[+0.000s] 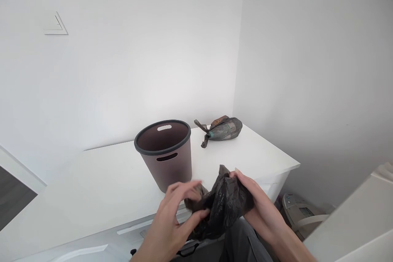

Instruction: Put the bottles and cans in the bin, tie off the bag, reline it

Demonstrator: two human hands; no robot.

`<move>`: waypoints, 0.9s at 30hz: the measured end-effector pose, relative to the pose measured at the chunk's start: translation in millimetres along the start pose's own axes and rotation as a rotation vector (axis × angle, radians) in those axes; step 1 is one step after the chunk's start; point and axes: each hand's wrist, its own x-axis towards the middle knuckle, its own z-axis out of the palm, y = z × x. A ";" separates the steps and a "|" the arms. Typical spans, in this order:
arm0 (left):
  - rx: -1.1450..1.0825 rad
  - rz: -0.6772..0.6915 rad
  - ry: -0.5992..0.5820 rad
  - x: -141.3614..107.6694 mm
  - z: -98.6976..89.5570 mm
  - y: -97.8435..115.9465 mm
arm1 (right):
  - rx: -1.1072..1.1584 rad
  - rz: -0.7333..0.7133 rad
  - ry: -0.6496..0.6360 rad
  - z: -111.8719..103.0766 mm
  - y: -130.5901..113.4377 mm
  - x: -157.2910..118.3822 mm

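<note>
A crumpled black plastic bin bag [229, 204] is between my two hands, in front of the white surface's near edge. My right hand [256, 198] grips it from the right, thumb and fingers pinching its upper edge. On its left side, my left hand [175, 211] has the thumb against the plastic and the forefinger raised, with the other fingers curled around a thin, see-through part. The bag partly hides those fingers. Just beyond my left hand, a brownish-purple waste bin [175, 170] stands upright, with a dark rim and cut-out handle slots.
A knotted dark bag with a bottle-like shape inside [225, 129] lies behind the bin to the right. The white tabletop [92, 184] meets white walls at the back. A beige device with a small screen [302, 213] sits lower right, beside a white panel [356, 213].
</note>
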 end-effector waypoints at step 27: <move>-0.159 -0.500 0.296 -57.3 -50.6 -54.2 | -0.161 0.110 -0.118 20.1 17.1 -26.4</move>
